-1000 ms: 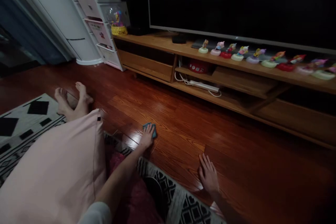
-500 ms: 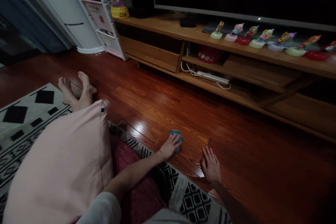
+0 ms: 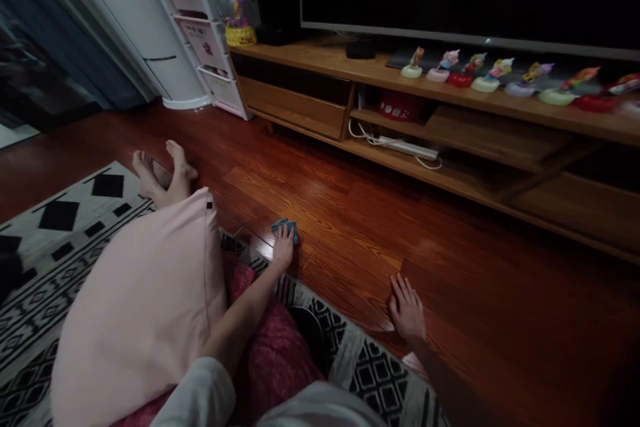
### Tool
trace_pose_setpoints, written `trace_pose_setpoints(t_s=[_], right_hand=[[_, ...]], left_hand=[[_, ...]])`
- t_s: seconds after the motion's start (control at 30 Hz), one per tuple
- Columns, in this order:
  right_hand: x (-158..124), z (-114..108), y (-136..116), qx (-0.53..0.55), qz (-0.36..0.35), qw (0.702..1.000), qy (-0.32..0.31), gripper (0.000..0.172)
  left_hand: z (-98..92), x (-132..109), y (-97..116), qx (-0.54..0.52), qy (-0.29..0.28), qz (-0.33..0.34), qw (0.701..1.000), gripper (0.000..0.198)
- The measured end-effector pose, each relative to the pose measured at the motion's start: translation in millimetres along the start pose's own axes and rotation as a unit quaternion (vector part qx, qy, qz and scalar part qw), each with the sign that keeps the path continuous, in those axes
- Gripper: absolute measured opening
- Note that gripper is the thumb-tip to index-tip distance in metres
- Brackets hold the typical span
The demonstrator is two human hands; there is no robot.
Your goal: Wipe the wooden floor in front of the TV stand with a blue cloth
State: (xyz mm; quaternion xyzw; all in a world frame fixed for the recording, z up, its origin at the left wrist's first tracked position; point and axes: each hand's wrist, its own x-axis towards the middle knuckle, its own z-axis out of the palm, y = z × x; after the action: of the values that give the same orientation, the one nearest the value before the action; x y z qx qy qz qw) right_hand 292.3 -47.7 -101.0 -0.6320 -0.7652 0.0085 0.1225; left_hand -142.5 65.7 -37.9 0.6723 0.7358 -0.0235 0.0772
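My left hand [image 3: 283, 247] lies palm down over a folded blue cloth [image 3: 291, 229], pressing it to the shiny reddish wood floor [image 3: 345, 233]. Its fingers are fairly straight and cover part of the cloth. To the right, my right hand [image 3: 407, 310] rests flat on the same floor, fingers extended and nothing in it. A patterned grey and black rug [image 3: 373, 373] runs along the floor beneath my forearms.
A large pink cushion [image 3: 145, 300] lies on the left, with bare feet [image 3: 173, 173] beyond it. Ahead stands a wooden TV cabinet [image 3: 300, 117] holding a power strip [image 3: 410, 147] and a row of small figurines [image 3: 493, 75]. A drawer unit [image 3: 223, 90] is at far left.
My left hand has slid the blue cloth leftward and away from me across the floor. My right hand has stayed in nearly the same spot. The view has shifted slightly.
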Motion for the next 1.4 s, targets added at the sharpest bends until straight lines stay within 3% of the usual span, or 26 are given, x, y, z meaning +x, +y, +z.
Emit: trace_pose_setpoints(t_s=[0.1, 0.23, 0.33, 0.43, 0.53, 0.6, 0.67, 0.73, 0.83, 0.9, 1.0, 1.1, 1.17, 1.23, 1.33, 1.4], right_hand=[[0.6, -1.1, -1.0, 0.004, -0.004, 1.000, 0.005, 0.072], [0.6, 0.8, -0.2, 0.004, -0.004, 1.000, 0.012, 0.072], [0.3, 3.7, 1.7, 0.004, -0.007, 1.000, 0.019, 0.073], [0.3, 5.2, 2.4, -0.001, -0.004, 1.000, 0.023, 0.072], [0.9, 4.4, 0.7, 0.000, -0.001, 1.000, 0.026, 0.071], [1.4, 3.3, -1.0, 0.004, 0.002, 1.000, 0.027, 0.070], [1.9, 2.4, -2.6, 0.006, 0.005, 1.000, 0.026, 0.071], [2.2, 2.2, -3.8, 0.007, 0.008, 1.000, 0.026, 0.071], [2.4, 2.8, -4.8, 0.006, 0.010, 0.999, 0.031, 0.070], [2.5, 3.3, -4.8, 0.007, 0.011, 0.999, 0.032, 0.069], [2.7, 3.6, -3.9, 0.003, 0.008, 0.999, 0.033, 0.069], [2.9, 4.1, -2.0, -0.003, -0.001, 0.999, 0.041, 0.069], [3.2, 4.7, -0.7, -0.005, -0.005, 0.999, 0.047, 0.069], [3.5, 5.8, 0.1, -0.005, -0.007, 0.998, 0.054, 0.069], [4.0, 7.2, 0.6, -0.003, -0.005, 0.998, 0.058, 0.068], [4.4, 7.7, 0.6, 0.001, -0.004, 0.998, 0.058, 0.067]], left_hand=[[19.6, -24.7, 41.6, 0.023, -0.018, 0.090, 0.996, 0.059], [49.4, -58.6, 113.7, 0.017, -0.032, 0.305, 0.952, 0.054], [50.2, -59.7, 130.5, 0.005, -0.031, 0.373, 0.927, 0.050], [28.9, -37.5, 97.8, -0.011, -0.037, 0.302, 0.952, 0.055], [1.8, -13.1, 37.7, -0.020, -0.031, 0.113, 0.993, 0.061], [-10.4, -3.9, 3.9, -0.011, -0.009, -0.007, 1.000, 0.061], [-14.5, -1.7, -11.2, 0.008, 0.004, -0.070, 0.997, 0.060], [-10.1, -5.9, -3.1, 0.028, -0.003, -0.068, 0.997, 0.059], [11.0, -26.2, 43.2, 0.043, -0.036, 0.037, 0.998, 0.060], [30.7, -48.3, 83.1, 0.040, -0.054, 0.169, 0.983, 0.060], [56.5, -81.5, 132.7, 0.019, -0.058, 0.379, 0.924, 0.055], [62.3, -89.3, 151.1, 0.001, -0.049, 0.465, 0.884, 0.048], [51.3, -74.5, 141.0, -0.002, -0.046, 0.445, 0.894, 0.048], [31.4, -49.9, 114.2, 0.000, -0.044, 0.363, 0.931, 0.053], [-1.4, -15.7, 56.6, 0.009, -0.032, 0.147, 0.989, 0.059], [-15.6, -3.7, 20.8, 0.029, -0.021, -0.002, 0.999, 0.059]])
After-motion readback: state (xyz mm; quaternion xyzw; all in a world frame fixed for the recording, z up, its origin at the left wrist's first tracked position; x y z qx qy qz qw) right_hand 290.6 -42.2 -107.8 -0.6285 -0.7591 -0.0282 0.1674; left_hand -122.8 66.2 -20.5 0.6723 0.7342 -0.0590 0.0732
